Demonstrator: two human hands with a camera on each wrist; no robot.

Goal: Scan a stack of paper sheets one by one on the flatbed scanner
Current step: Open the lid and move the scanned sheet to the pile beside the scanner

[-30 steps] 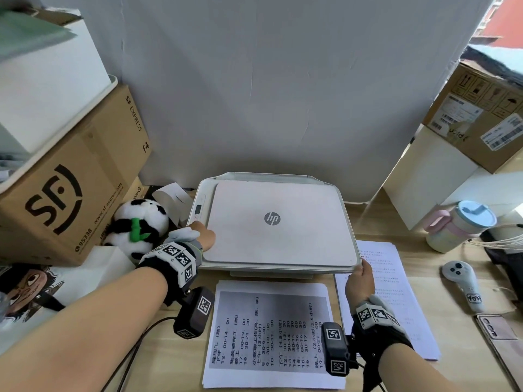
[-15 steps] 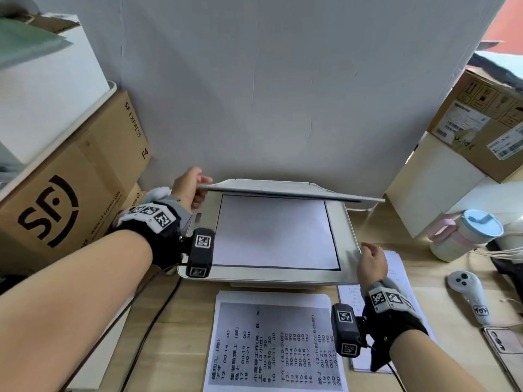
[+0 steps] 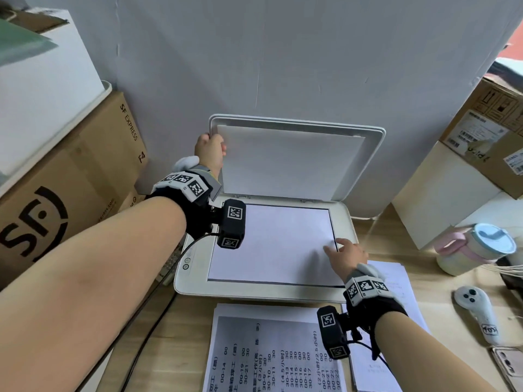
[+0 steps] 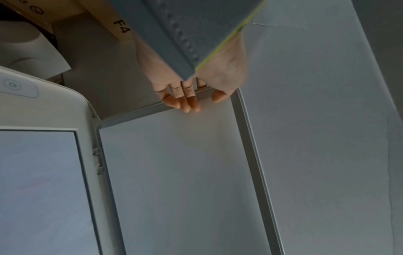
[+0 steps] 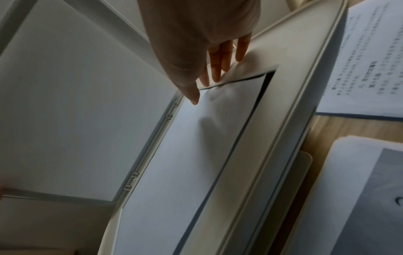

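The white flatbed scanner (image 3: 254,292) stands on the desk with its lid (image 3: 291,162) raised upright against the wall. My left hand (image 3: 210,152) grips the lid's left edge near the top corner; in the left wrist view its fingers (image 4: 187,101) curl over the lid (image 4: 174,172) rim. A blank-backed sheet (image 3: 271,244) lies on the glass. My right hand (image 3: 346,254) touches its right edge with straight fingers (image 5: 216,72), and the sheet (image 5: 196,146) wrinkles slightly there. A stack of printed sheets (image 3: 271,349) lies in front of the scanner.
A second paper stack (image 3: 396,290) lies right of the scanner. An SF Express box (image 3: 70,193) stands at the left, cardboard boxes (image 3: 486,131) at the right. A lidded mug (image 3: 478,247), a white controller (image 3: 475,312) and a phone (image 3: 509,366) sit at the desk's right.
My left hand has swung the lid from closed to upright. My right hand has left the scanner's front right corner and now touches the sheet on the glass.
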